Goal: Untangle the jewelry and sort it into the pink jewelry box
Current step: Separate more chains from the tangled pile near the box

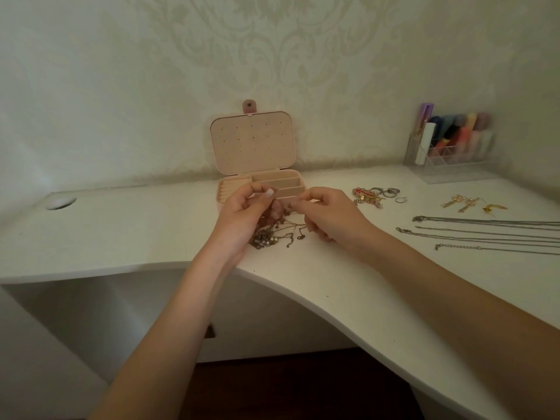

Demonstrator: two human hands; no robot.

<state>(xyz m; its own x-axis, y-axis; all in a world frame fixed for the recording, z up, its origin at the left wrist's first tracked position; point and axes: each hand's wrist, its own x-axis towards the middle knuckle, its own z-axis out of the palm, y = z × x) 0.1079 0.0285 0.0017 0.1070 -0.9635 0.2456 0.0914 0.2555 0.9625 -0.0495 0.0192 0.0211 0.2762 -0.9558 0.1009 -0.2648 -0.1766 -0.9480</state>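
Observation:
The pink jewelry box (253, 144) stands with its lid up at the back of the white desk (136, 231), its compartments showing behind my hands. A tangle of thin chains (274, 234) lies on the desk in front of it. My left hand (242, 216) pinches part of the tangle and lifts it off the desk. My right hand (330, 216) pinches a strand of the same tangle beside it. Several chains (485, 234) lie stretched out straight at the right.
A group of rings and a bracelet (375, 194) lies right of the box, with gold earrings (469, 204) further right. A clear organizer with colourful bottles (451, 147) stands at the back right. A cable hole (60, 203) is at the desk's far left. The desk's front edge curves inward.

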